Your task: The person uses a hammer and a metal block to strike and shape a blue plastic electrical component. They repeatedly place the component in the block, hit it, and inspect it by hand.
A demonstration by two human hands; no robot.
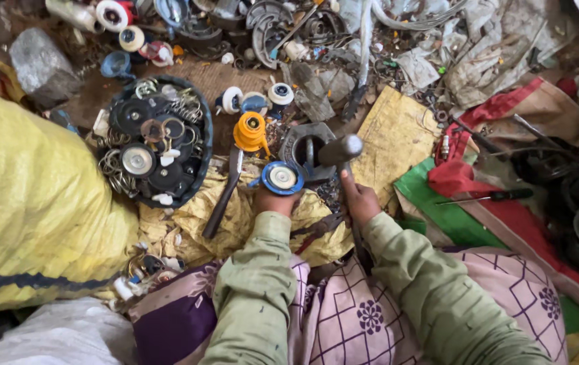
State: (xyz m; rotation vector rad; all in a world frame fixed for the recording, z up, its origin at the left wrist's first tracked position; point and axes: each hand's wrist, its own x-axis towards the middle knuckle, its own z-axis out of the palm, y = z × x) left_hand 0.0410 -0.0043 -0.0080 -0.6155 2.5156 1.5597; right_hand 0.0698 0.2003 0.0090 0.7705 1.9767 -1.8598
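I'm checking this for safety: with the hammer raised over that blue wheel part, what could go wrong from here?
1. The left hand holds the blue wheel part right under the hammer in the right hand; a slightly off blow could hit the fingers.
2. The part rests at the edge of a grey metal block, so it might slip or fly off.
3. Both hands are bare, so chips could cut them.

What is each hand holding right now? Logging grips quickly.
Left hand: closed on a blue round part.
Right hand: closed on a hammer.
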